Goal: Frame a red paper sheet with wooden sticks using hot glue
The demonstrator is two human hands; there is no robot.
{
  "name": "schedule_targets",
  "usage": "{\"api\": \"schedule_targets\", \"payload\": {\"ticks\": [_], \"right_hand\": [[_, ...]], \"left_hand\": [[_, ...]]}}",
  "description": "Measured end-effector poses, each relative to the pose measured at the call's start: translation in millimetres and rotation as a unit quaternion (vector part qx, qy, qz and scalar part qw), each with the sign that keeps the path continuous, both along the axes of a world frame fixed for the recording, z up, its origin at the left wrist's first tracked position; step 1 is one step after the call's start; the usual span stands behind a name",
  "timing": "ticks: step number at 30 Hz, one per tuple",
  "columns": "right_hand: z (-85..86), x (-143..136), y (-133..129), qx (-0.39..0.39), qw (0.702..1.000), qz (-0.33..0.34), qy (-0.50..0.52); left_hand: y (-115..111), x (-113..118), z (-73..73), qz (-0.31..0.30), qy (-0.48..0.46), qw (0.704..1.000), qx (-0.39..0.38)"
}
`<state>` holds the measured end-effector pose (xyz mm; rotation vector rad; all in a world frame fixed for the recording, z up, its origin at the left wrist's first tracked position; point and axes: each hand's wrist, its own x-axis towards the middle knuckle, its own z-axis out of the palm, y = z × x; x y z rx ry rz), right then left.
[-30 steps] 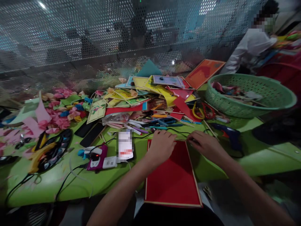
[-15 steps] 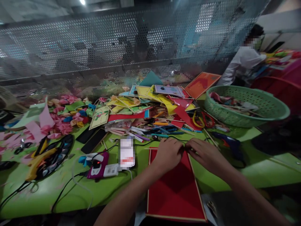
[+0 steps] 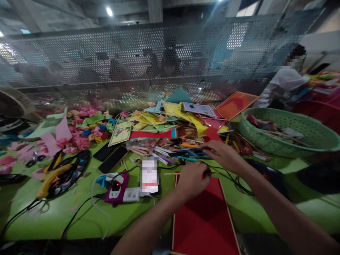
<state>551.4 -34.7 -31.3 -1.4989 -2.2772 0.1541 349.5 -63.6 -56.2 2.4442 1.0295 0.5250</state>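
Observation:
A red board (image 3: 205, 216) with thin wooden strips along its edges lies at the near edge of the green table. My left hand (image 3: 192, 179) is closed over the board's far edge, its fingers curled; what they hold, if anything, is hidden. Beyond that edge, my right hand (image 3: 224, 154) reaches out over the near side of a pile of pens (image 3: 191, 152) and sticks. Its fingers point left, and I cannot make out whether they hold anything. A thin stick (image 3: 170, 174) pokes out at the board's far left corner.
Decorated cards (image 3: 148, 118) are heaped behind the pens. A green basket (image 3: 287, 141) stands right, beside a dark glue gun (image 3: 268, 173). Left are a phone (image 3: 149, 177), a purple power strip (image 3: 115, 187), scissors (image 3: 35, 159) and pink paper flowers (image 3: 79, 140). A person (image 3: 285, 81) sits far right.
My right hand has left the board's far edge and moved forward to the pens. My left hand stays at that edge. The view has shifted, so the table things appear lower and further right.

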Motion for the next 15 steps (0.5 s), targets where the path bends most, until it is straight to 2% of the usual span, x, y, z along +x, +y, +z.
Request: {"api": "schedule_targets", "payload": {"ticks": [4,8,11,15], "right_hand": [[-7.3,-36.4,48.9,-0.028,0.998,0.013,-0.061],[-22.2,-59.9,75.2,-0.045,0.996,-0.013,-0.074],[-27.9,-61.9,82.8,-0.047,0.997,-0.039,-0.044],[-23.4,-42.4,78.9,-0.030,0.996,-0.067,0.057]], "left_hand": [[1.4,-4.0,-1.0,0.004,-0.020,1.000,0.000],[2.9,-6.8,-1.2,0.009,-0.046,0.999,0.004],[4.6,-8.1,-0.3,0.018,-0.070,0.997,0.002],[9.1,-12.4,3.7,0.031,-0.105,0.994,-0.005]]}}
